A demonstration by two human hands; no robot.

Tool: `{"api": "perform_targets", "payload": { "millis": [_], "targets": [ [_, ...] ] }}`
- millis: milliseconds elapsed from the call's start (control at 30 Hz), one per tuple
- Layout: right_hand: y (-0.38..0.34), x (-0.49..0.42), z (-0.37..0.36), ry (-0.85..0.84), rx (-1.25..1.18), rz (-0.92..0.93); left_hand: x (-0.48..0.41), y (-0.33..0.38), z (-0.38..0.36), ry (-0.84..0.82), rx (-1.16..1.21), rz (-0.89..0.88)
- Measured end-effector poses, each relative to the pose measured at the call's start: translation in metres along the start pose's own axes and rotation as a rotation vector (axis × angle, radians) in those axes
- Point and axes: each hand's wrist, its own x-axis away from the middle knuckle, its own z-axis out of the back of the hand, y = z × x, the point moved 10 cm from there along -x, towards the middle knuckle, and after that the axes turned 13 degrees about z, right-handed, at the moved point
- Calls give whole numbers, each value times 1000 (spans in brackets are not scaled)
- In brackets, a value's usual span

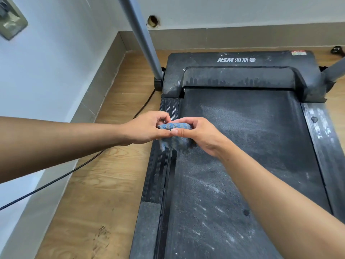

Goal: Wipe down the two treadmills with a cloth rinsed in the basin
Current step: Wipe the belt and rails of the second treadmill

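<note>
A person leans over a dusty black treadmill (pixel 242 146). The left hand (pixel 147 128) comes in from 9 o'clock on a nearly straight forearm. The right hand (pixel 196 133) comes up from 5 o'clock, wrist bent inward. They meet just left of centre, over the side rail (pixel 169 109), and both hold a small blue-grey cloth (pixel 174 126). The left fingers curl over its left end and the right thumb and fingers pinch its right end. The cloth's lower part hangs blurred, so contact with the rail cannot be told. A black cable (pixel 74 170) crosses the wooden floor (pixel 104 184) toward 8 o'clock.
</note>
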Motion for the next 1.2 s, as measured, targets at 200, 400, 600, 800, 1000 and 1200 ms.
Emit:
{"api": "perform_targets", "payload": {
  "millis": [200, 400, 600, 800, 1000, 1200],
  "targets": [
    [13, 9, 45, 293, 458, -46, -18, -26, -22, 140, -4, 156],
    [47, 15, 22, 59, 1071, -48, -32, -107, -44, 321, -466, 496],
    [58, 36, -1, 180, 1264, 196, -11, -135, -95, 547, -230, 612],
    [116, 20, -18, 1, 1301, 26, 20, -147, -139, 697, -260, 602],
    [119, 15, -19, 48, 1404, -29, 17, -147, -138, 694, -225, 614],
    [119, -16, -12, 107, 1398, -85, 14, -149, -138, 687, -211, 622]
  ]
}}
